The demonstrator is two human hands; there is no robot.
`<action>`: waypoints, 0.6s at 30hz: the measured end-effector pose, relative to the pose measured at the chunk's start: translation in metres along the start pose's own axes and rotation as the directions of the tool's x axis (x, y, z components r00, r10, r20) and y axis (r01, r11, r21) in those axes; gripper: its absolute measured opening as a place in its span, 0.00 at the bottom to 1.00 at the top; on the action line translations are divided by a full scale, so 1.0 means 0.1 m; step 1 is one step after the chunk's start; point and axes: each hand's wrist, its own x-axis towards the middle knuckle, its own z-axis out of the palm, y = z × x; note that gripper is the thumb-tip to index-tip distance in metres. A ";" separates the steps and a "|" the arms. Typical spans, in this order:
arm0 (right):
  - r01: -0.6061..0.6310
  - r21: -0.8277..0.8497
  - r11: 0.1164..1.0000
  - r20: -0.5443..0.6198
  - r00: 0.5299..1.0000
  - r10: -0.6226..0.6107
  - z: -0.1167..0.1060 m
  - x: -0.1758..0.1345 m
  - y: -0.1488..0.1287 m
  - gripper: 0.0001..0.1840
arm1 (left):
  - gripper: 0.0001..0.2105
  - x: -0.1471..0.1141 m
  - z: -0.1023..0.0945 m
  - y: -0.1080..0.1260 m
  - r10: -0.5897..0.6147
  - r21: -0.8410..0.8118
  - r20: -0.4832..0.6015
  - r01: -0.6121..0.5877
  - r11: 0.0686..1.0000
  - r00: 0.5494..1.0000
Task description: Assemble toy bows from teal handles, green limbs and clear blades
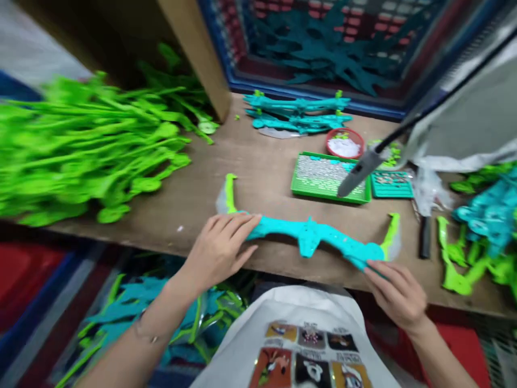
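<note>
A turquoise bow-shaped plastic part [309,237] lies crosswise at the front edge of the worktable. At its left end a lime-green tip [230,194] with a clear piece points away from me, and a similar lime-green tip [391,231] stands at its right end. My left hand [224,245] is closed over the left end, thumb on the near side. The right end is pinched by my right hand [398,291], its thumb mostly hidden. Beyond the part is a green tray [323,196] of small metal screws.
Lime-green parts [92,145] are heaped at left. Turquoise parts [299,110] lie at the back before a blue crate [230,59]. A red bowl [343,143], small teal tray [391,186], grey-tipped hanging tool [359,172] and black handle [425,237] are at right. More parts [493,215] lie far right.
</note>
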 end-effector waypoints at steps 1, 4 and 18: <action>0.005 -0.007 1.000 0.010 1.000 -0.004 0.06 -0.11 -0.09 0.30 | 0.39 0.02 0.10 0.05 0.025 -0.019 0.017 -0.024 1.000 1.000; -0.043 0.005 0.999 0.024 0.999 0.042 0.16 -0.34 -0.27 0.28 | 0.44 0.12 0.43 0.14 0.127 -0.039 0.074 -0.124 0.991 0.989; -0.845 -0.364 0.392 -0.021 0.428 0.903 0.01 -0.14 1.93 0.33 | 0.43 -0.09 0.47 0.48 0.179 0.105 0.453 -0.252 0.962 0.873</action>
